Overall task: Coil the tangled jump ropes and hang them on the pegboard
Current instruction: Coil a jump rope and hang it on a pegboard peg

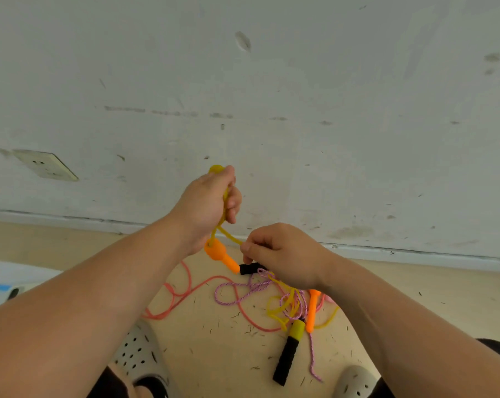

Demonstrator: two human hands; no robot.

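Observation:
My left hand is raised and grips loops of the yellow rope, with an orange handle hanging just below the fist. My right hand pinches the same yellow rope a little lower, to the right. On the floor beneath lies a tangle: a pink rope, a purple-white braided rope, more yellow rope, a second orange handle and a black-and-yellow handle. Another black handle peeks out under my right hand. No pegboard is in view.
A scuffed white wall rises straight ahead with a socket at the left. My feet in grey perforated clogs flank the tangle on the beige floor. A white-and-blue object lies at the left edge.

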